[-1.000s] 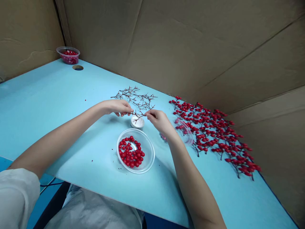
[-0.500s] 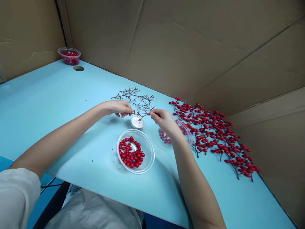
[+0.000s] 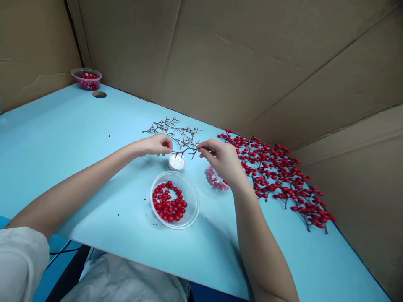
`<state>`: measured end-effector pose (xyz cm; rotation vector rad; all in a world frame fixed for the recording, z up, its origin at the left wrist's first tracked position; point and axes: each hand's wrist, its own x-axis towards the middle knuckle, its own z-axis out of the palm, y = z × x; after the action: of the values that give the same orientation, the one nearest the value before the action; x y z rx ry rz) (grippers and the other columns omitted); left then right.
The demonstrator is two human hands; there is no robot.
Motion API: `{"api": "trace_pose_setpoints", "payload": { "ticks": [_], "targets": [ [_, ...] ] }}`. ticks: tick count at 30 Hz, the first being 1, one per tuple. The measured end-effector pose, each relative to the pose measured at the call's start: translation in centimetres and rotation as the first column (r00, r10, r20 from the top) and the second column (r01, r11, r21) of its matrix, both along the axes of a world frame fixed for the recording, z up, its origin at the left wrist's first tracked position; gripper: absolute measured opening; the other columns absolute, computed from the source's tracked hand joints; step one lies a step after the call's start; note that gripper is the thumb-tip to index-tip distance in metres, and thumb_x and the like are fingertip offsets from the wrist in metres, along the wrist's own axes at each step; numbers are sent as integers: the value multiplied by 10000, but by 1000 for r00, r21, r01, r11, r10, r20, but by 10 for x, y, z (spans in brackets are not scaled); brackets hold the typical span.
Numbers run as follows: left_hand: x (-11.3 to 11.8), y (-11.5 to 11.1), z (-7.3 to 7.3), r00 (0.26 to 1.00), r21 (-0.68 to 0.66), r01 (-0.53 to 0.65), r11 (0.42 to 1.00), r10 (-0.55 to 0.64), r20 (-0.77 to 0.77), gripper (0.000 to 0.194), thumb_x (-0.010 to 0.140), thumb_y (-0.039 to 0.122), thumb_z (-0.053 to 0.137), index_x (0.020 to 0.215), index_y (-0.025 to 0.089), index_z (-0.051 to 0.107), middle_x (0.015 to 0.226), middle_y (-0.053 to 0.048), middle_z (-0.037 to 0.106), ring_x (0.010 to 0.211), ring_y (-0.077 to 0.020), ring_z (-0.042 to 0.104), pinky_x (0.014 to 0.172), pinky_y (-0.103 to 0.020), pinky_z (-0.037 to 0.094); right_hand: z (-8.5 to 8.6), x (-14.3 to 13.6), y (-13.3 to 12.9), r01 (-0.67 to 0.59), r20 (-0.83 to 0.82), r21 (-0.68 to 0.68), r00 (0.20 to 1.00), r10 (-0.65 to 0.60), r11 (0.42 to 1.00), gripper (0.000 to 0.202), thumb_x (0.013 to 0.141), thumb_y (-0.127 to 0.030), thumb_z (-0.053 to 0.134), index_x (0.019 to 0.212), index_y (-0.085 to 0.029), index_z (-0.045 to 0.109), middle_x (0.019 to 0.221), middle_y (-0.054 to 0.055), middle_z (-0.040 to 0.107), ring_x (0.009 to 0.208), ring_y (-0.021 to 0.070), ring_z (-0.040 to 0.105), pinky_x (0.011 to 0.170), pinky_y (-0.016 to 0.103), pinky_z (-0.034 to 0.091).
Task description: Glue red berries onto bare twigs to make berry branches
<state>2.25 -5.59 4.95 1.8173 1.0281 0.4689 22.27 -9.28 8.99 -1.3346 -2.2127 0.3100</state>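
Note:
A thin brown artificial twig [image 3: 186, 151] without berries is stretched between my two hands. My left hand [image 3: 157, 144] pinches its stem end, with the fingers closed. At the other end, the thumb and forefinger of my right hand [image 3: 220, 158] close on a forked tip. Just below the twig stands a small round white tub [image 3: 176, 162] with white contents. Nearer to me, a clear plastic bowl [image 3: 192, 203] holds loose red berries [image 3: 170, 205]. Behind the held twig lie several bare twigs [image 3: 176, 128].
Many red-berried sprigs [image 3: 277, 176] spread over the right side of the blue table [image 3: 126, 251]. Another clear container [image 3: 215, 179] with berries is partly behind my right wrist. A berry-filled tub [image 3: 88, 80] stands in the far left corner by a round hole [image 3: 99, 95]. Cardboard walls rise behind.
My right hand has turned and lifted slightly, and the twig's fork has rotated with it. Both hands keep hold of the twig. The whole view has shifted a little.

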Motion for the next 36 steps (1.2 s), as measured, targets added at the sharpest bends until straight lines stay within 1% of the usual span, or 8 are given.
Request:
{"api": "trace_pose_setpoints", "payload": {
  "ticks": [4,11,15,19,24,29,33,36],
  "targets": [
    [4,-1,-1,999,101,-7,995,11,-42,58,616,106,457,626,140,503,567,27,482,536,-80,435,493,-185,317,3,-1,-5,-64,125,64,991,56,996,142,725,-112,460,714,-164,592,710,35,627,621,134,559,570,234,414],
    [8,-5,-3,989,161,3,987,21,-145,76,591,109,473,566,135,540,490,32,506,496,-95,478,486,-195,327,6,-3,-8,-138,218,29,967,129,990,171,722,-66,450,701,-154,596,725,41,636,641,133,568,575,224,415],
    [11,-8,-3,984,186,-38,982,69,-162,82,591,99,474,558,135,541,480,32,499,502,-90,466,475,-185,316,5,-3,-7,-132,236,20,964,123,991,187,718,-56,437,709,-147,601,731,50,633,645,137,566,576,229,413],
    [12,-8,-6,984,178,-52,983,81,-158,71,604,113,479,573,133,541,481,30,500,494,-88,468,467,-181,323,5,-4,-7,-107,256,-19,961,108,994,208,708,-43,423,700,-141,606,723,58,629,636,141,561,575,234,409],
    [11,-6,-10,984,173,-27,985,57,-168,60,606,131,487,572,138,536,462,32,504,489,-101,496,475,-188,350,2,-7,-9,-117,251,-39,960,123,992,238,700,-33,400,689,-155,604,719,45,627,618,131,549,580,234,402],
    [10,-6,-10,982,188,12,982,24,-189,64,609,119,473,575,136,524,501,27,520,483,-107,525,484,-195,368,1,-9,-9,-139,249,-57,957,149,989,246,688,-23,394,678,-158,600,702,39,619,607,126,538,580,228,391],
    [11,-8,-7,984,230,34,973,8,-179,85,643,119,455,619,133,535,548,18,536,499,-102,524,506,-195,370,4,-5,-9,-109,215,-17,970,110,994,210,708,-54,408,692,-157,590,713,43,614,620,131,538,575,225,387],
    [12,-11,-4,987,299,51,953,-3,-159,113,678,113,431,671,140,541,629,8,561,583,-104,524,566,-195,369,7,0,-7,-72,202,32,977,65,997,179,740,-97,412,715,-152,581,720,51,605,628,135,534,574,228,383]
  ]
}}
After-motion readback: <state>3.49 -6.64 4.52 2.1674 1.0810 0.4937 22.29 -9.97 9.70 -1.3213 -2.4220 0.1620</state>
